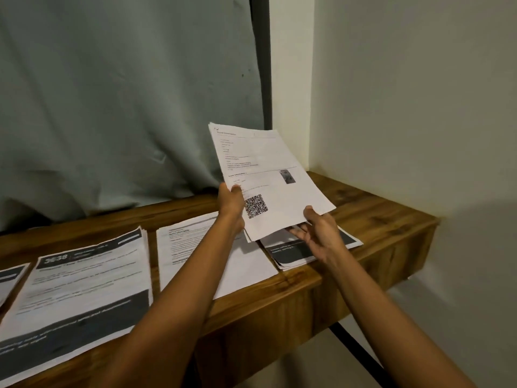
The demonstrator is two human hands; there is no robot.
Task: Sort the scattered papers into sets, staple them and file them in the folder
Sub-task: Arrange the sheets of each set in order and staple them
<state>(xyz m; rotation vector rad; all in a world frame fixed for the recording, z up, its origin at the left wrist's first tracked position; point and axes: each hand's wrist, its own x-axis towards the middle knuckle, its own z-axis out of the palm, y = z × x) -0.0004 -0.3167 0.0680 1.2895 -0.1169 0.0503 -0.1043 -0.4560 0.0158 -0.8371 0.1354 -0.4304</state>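
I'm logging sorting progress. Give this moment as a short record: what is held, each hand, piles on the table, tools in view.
held: QR sheets, tilted, above the table
left hand: grips their left edge
right hand: pinches their lower edge, thumb on top
piles: dark-header pile; text pile; dark-banded pile, partly under the held sheets; edge pile, cut off at left
tools: none in view

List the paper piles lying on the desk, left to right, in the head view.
cut-off pile → dark-header pile → white pile → dark-banded pile
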